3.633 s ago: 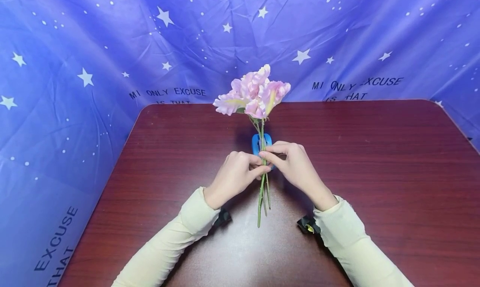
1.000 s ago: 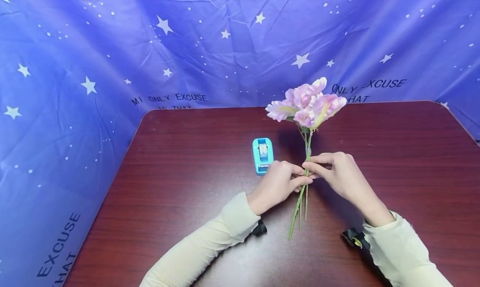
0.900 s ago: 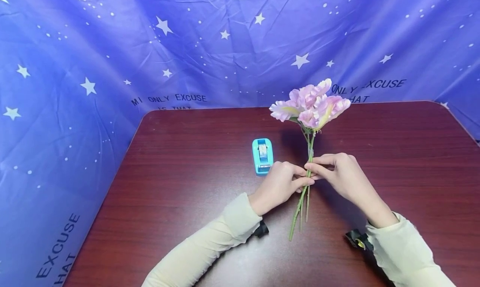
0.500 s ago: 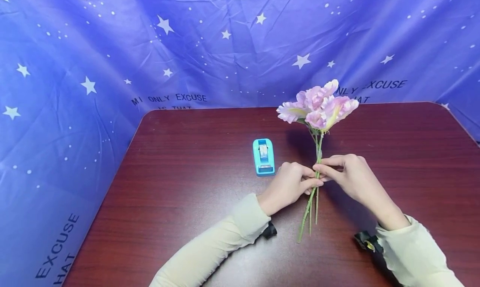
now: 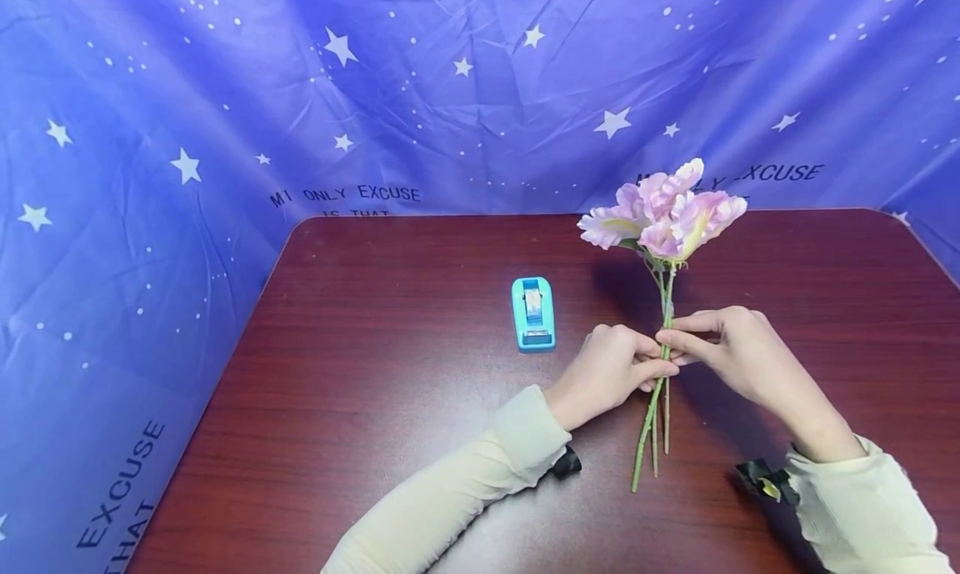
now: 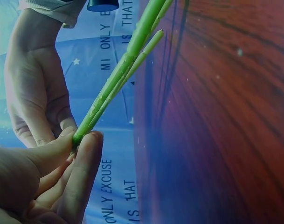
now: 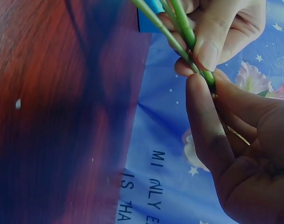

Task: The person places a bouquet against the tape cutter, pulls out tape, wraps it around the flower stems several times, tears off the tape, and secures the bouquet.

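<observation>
A bunch of pale pink flowers (image 5: 663,212) with several green stems stands nearly upright to the right of the table's middle. My left hand (image 5: 603,370) pinches the stems between thumb and fingers. Just above it, my right hand (image 5: 757,366) also pinches them, its fingertips right next to the left ones. Below both hands the stem ends fan out slightly. In the left wrist view the green stems (image 6: 114,79) run up from the fingertips, and the right wrist view shows the same stems (image 7: 179,23) crossing between both hands. Fingers hide part of the stems.
A blue tape dispenser (image 5: 534,341) with a roll of clear tape lies on the dark red wooden table (image 5: 375,374), left of the flowers. Behind and to the left hangs a blue cloth (image 5: 465,124) with white stars and lettering.
Both hands have carried the flowers to the right, still pinching the stems. The tape dispenser, earlier partly behind the stems and hands, is now in full view.
</observation>
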A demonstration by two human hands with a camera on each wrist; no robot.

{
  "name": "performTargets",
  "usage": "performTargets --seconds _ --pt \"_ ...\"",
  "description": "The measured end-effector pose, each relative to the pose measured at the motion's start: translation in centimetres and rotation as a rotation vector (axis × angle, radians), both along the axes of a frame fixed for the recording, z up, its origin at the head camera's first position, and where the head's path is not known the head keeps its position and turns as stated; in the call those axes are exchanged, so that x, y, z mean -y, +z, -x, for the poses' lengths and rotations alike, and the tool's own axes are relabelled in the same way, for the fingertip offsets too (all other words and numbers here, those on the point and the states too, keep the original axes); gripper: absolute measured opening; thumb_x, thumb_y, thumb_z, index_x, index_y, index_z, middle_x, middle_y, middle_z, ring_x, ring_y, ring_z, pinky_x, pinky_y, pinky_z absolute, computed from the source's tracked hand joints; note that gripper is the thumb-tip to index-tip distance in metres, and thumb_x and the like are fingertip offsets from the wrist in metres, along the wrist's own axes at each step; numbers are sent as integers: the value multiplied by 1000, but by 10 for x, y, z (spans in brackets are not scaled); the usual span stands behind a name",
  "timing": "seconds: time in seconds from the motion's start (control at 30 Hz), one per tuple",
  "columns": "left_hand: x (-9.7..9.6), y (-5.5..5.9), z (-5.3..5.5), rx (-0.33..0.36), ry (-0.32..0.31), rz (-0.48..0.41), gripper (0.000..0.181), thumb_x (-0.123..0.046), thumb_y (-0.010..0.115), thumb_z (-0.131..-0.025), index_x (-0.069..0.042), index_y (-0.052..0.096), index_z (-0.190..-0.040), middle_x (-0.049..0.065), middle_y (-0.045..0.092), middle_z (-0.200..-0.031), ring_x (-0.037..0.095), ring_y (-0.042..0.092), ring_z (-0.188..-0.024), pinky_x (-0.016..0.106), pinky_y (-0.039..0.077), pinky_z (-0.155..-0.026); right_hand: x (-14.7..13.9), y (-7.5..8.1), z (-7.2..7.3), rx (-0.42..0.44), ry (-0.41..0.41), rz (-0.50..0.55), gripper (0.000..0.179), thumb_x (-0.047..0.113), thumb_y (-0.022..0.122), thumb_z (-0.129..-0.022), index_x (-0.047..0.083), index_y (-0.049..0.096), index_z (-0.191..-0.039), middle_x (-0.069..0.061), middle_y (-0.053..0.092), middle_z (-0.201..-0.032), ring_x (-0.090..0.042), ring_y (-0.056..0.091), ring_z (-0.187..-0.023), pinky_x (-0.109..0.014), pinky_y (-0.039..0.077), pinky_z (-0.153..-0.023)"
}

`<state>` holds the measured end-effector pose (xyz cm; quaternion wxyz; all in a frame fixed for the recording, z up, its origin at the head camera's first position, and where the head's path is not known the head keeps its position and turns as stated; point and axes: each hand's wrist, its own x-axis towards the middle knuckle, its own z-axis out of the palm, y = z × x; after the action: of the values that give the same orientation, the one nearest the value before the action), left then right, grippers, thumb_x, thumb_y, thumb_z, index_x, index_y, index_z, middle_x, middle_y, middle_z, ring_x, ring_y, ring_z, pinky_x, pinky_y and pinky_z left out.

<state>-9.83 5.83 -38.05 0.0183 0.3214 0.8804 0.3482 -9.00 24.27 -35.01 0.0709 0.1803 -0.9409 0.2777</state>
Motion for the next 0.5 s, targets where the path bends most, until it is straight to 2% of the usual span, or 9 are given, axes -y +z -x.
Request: performTargets --seconds 0.17,0.37,0.5 --pt "-4 0 0 -16 -12 28 16 -34 68 -92 -25 77 -83 -19 62 -58 -15 46 -53 5 35 -57 -5 0 0 31 -4 0 6 18 78 -85 16 80 -91 6 75 -77 14 58 -77 -9 43 -70" --pt "-8 -1 -1 -11 -11 32 17 -36 67 -92 -26 76 -81 -19 61 -58 -15 46 -53 4 36 -56 -11 0 1 79 17 -8 8 20 76 -87 16 80 -92 11 74 -73 12 60 -77 -9 43 -70" --pt "-14 0 0 -22 -20 40 16 -36 67 -93 -27 76 -84 -21 60 -58 -15 46 -54 4 36 -58 -17 4 0 119 -11 -21 10 22 75 -89 16 80 -94 14 73 -70 11 61 -77 -8 41 -69"
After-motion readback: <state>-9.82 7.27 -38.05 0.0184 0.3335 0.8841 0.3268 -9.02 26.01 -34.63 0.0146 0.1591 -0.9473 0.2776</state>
